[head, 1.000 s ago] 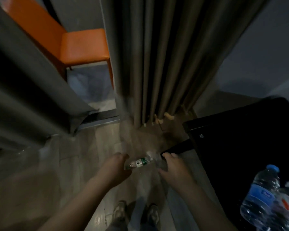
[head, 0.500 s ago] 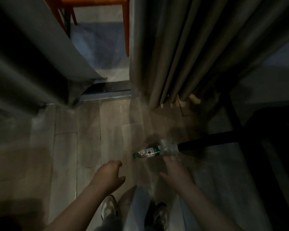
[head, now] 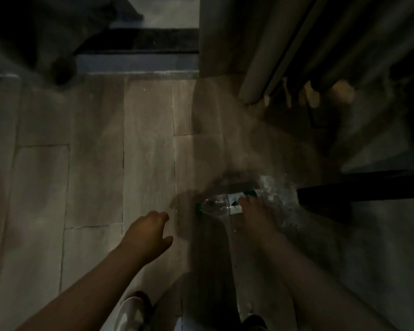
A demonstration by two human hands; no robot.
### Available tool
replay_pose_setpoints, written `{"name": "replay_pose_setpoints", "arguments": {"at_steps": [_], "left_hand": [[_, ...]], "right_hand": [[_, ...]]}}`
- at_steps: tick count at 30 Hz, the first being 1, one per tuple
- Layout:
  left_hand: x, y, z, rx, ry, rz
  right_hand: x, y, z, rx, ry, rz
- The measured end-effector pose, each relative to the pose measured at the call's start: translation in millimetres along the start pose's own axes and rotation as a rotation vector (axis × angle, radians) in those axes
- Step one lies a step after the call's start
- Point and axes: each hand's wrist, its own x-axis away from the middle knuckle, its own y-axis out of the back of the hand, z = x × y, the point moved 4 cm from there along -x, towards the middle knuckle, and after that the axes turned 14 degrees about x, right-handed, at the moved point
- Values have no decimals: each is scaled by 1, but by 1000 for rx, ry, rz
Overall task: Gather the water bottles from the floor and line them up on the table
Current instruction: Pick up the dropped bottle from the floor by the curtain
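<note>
A clear water bottle [head: 216, 206] lies on its side on the wood-look floor, its green cap pointing left and a white and green label around its middle. My right hand [head: 255, 217] reaches down onto it, fingertips touching the label; the dim, blurred frame shows no closed grip. The bottle's base end shows beyond the hand, close to a black table leg [head: 349, 191]. My left hand [head: 148, 231] hovers over the floor to the left of the cap, fingers loosely curled and holding nothing.
Grey curtains [head: 285, 44] hang down to the floor at the upper right. A dark door track [head: 136, 51] crosses the top of the view. My shoes [head: 132, 311] stand at the bottom edge. The light is dim.
The view has tilted down and closer to the floor. My right hand has moved forward onto the bottle's label. My left hand has stayed to the left of the cap.
</note>
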Motion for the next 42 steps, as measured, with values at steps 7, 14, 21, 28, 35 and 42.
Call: {"name": "replay_pose_setpoints", "arguments": {"at_steps": [7, 14, 21, 28, 35, 42], "left_hand": [[-52, -36, 25, 46, -11, 0], [-72, -42, 34, 71, -36, -3], [-16, 4, 19, 33, -59, -6], [115, 96, -44, 43, -79, -39], [248, 203, -148, 65, -154, -108], [373, 291, -249, 74, -270, -146]], "right_hand": [[-64, -59, 5, 133, 97, -94], [-96, -60, 7, 169, 60, -143], [-21, -15, 7, -464, -134, -63], [113, 102, 24, -745, -233, -81], [255, 265, 24, -831, -341, -174], [396, 400, 8, -959, -433, -322]]}}
